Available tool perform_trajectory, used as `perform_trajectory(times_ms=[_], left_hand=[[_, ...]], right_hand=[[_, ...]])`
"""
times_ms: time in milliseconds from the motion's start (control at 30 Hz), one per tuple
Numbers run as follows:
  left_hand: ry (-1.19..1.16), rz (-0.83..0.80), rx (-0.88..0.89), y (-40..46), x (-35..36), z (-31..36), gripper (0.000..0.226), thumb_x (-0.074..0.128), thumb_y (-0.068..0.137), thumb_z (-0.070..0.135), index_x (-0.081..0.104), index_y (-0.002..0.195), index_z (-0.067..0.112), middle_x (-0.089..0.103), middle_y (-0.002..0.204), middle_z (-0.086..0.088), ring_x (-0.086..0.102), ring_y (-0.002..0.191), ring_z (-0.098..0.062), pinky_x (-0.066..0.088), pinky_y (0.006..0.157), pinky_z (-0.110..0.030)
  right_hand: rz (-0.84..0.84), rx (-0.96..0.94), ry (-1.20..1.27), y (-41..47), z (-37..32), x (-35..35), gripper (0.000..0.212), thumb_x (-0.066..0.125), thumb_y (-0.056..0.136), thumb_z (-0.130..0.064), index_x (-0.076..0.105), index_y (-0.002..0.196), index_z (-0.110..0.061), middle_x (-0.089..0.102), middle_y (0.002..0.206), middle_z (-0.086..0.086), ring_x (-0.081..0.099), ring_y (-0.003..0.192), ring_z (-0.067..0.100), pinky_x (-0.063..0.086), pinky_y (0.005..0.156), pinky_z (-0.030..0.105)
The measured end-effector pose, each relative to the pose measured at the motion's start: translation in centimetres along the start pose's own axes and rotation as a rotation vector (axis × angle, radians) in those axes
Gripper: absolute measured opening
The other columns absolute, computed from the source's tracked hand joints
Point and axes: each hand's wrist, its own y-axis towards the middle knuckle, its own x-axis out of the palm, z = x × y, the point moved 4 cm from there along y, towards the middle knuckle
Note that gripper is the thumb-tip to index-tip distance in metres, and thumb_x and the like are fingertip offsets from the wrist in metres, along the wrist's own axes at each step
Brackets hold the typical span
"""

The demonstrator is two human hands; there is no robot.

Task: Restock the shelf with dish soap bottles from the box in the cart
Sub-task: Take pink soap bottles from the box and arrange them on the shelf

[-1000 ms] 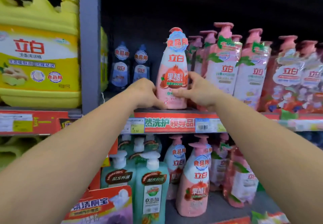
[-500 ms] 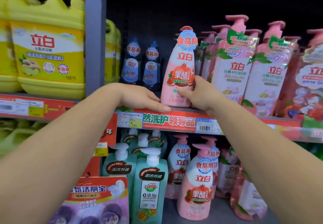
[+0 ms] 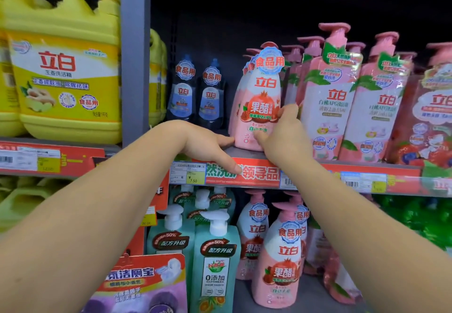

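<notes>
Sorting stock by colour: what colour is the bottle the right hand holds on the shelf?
Pink body fading to white above, with a red pomegranate label: the dish soap bottle in the right hand, head view.

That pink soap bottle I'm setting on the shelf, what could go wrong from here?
The pink bottle stands close to the shelf's front edge, so it could tip off when your right hand lets go. Pushing it back might knock the pink bottles behind it. Your left hand only touches its base.

Bright frontal light, dark shelf recess, soft, wide-angle edge bending

Head-worn view, close, facing forward at the shelf front.
</notes>
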Motion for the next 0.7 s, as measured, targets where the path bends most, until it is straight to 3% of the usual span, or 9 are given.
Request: perform_trajectory(times_ms=[100, 267, 500, 700], left_hand=[[-0.002, 0.025, 0.000, 0.2, 0.1, -0.3, 0.105, 0.062, 0.073, 0.071, 0.005, 0.154, 0.036, 0.017, 0.160, 0.011, 0.024, 0.144, -0.015, 0.020, 0.118, -0.042], [0.006, 0.031, 0.016, 0.3, 0.1, -0.3, 0.101, 0.060, 0.074, 0.071, 0.010, 0.154, 0.036, 0.019, 0.160, 0.010, 0.026, 0.143, -0.015, 0.021, 0.118, -0.041], [0.011, 0.031, 0.025, 0.2, 0.1, -0.3, 0.098, 0.060, 0.075, 0.070, 0.013, 0.154, 0.036, 0.023, 0.158, 0.011, 0.030, 0.141, -0.014, 0.023, 0.117, -0.039], [-0.014, 0.038, 0.029, 0.2, 0.2, -0.2, 0.094, 0.061, 0.077, 0.066, 0.015, 0.153, 0.035, 0.026, 0.156, 0.012, 0.033, 0.138, -0.013, 0.025, 0.114, -0.034]], right_hand=[[0.007, -0.038, -0.103, -0.3, -0.3, 0.3, 0.044, 0.072, 0.083, -0.039, 0.046, 0.111, -0.016, 0.054, 0.116, 0.006, 0.056, 0.097, 0.028, 0.044, 0.078, 0.039], [-0.035, -0.059, -0.038, 0.4, -0.2, 0.4, 0.019, 0.073, 0.083, -0.029, 0.056, 0.087, -0.023, 0.058, 0.093, -0.005, 0.057, 0.091, 0.019, 0.048, 0.077, 0.034], [-0.082, -0.050, 0.002, 1.0, -0.1, 0.5, 0.013, 0.073, 0.084, -0.022, 0.061, 0.080, -0.026, 0.061, 0.094, -0.004, 0.060, 0.096, 0.017, 0.047, 0.078, 0.028], [-0.134, -0.010, 0.088, 1.1, 0.2, 0.4, 0.016, 0.069, 0.086, -0.013, 0.066, 0.079, -0.028, 0.068, 0.105, -0.001, 0.062, 0.101, 0.018, 0.054, 0.089, 0.038]])
